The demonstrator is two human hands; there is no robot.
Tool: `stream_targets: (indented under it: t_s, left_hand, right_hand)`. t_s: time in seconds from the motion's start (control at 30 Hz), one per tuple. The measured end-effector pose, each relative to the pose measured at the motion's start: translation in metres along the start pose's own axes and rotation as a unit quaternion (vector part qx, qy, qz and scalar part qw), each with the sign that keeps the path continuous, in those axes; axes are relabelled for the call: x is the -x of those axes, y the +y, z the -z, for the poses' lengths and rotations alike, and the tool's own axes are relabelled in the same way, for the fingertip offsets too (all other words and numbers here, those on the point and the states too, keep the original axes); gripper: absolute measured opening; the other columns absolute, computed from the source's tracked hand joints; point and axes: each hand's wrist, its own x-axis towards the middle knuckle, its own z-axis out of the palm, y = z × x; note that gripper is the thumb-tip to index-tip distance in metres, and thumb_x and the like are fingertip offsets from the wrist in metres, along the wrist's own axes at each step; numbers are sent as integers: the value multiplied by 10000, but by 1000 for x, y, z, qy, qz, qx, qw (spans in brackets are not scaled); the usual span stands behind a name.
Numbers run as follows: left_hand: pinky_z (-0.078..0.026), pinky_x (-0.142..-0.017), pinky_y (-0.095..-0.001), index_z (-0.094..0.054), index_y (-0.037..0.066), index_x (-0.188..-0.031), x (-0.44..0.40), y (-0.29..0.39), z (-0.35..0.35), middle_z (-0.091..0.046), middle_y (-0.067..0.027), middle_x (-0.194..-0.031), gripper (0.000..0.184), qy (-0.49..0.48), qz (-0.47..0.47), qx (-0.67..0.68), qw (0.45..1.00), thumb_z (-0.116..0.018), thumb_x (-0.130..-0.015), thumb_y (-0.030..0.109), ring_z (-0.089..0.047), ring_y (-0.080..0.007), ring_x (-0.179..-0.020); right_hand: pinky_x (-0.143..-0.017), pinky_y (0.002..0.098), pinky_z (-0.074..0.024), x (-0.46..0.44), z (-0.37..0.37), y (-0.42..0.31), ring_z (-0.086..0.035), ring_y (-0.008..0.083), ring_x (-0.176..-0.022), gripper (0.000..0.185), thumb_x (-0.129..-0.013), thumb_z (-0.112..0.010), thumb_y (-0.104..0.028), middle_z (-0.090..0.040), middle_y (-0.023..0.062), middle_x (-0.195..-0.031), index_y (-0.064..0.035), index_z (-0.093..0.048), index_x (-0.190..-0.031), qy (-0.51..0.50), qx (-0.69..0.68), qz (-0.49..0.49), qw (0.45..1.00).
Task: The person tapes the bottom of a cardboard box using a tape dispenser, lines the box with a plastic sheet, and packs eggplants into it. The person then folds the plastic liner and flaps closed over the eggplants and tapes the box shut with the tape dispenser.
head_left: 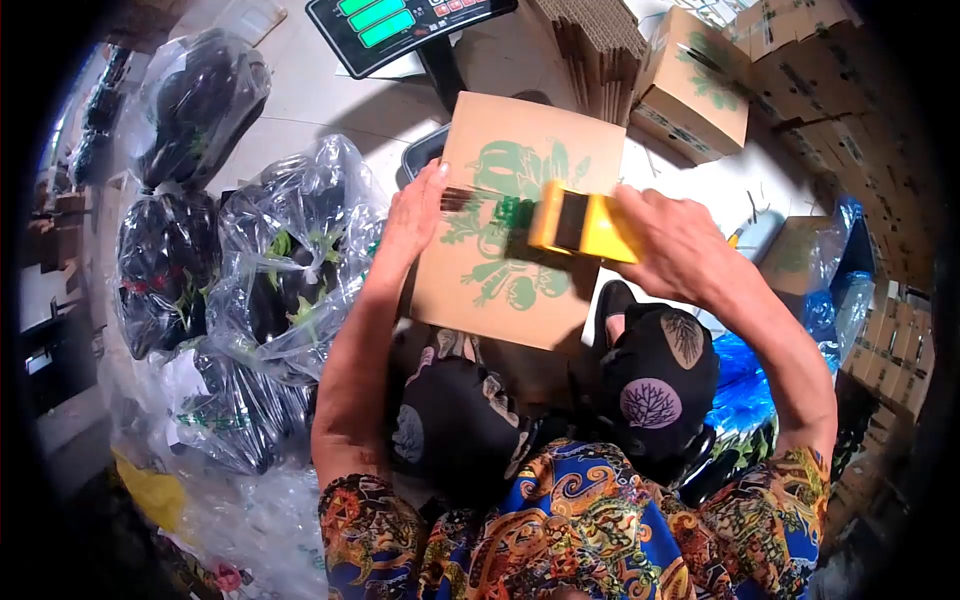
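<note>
A closed cardboard box (500, 300) with green printed vegetables stands before my knees. My left hand (418, 205) lies along its left edge, fingers stretched out against the side. My right hand (672, 235) is wrapped round a yellow tape dispenser (572, 222), which sits over the box top near its right side. A strip of printed tape (490, 208) runs from the left edge across the middle toward the dispenser. The palm side of my left hand is hidden by the box.
Bagged eggplants (290, 260) lie at the left. A scale display (400, 22) stands beyond the box. Flattened cardboard (598, 50) and another printed box (695, 85) are at the upper right. Blue plastic (740, 380) lies by my right knee.
</note>
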Motion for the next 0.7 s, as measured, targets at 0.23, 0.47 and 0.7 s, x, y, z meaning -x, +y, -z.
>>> stream_targets:
  t_s: [0.23, 0.47, 0.7]
  left_hand:
    - [-433, -980, -402, -533, 30, -1315, 3, 7, 1, -610, -218, -1234, 566, -2, 19, 23, 1000, -327, -1010, 460, -572, -374, -1171]
    - [-502, -879, -332, -583, -43, -1214, -1, -2, 1, -670, -156, -1109, 586, -37, 152, 141, 978, -386, -1006, 467, -649, -245, -1006]
    - [-519, -862, -317, -534, 1, -1291, 10, 21, -6, -642, -129, -1168, 568, -106, 221, 430, 869, -367, -1016, 468, -642, -194, -983]
  right_hand:
    - [-695, 491, -483, 63, -77, 96, -604, 415, -840, 534, -750, -745, -338, -571, 196, -902, -45, -443, -1080, 62, -57, -22, 996]
    - [-779, 462, -510, 35, -156, 123, -606, 425, -938, 555, -784, -738, -316, -584, 218, -971, -24, -431, -1142, 111, -194, 23, 974]
    - [-746, 474, -494, 22, -175, 108, -589, 437, -874, 556, -729, -749, -277, -563, 228, -927, -20, -432, -1107, 158, -227, 15, 961]
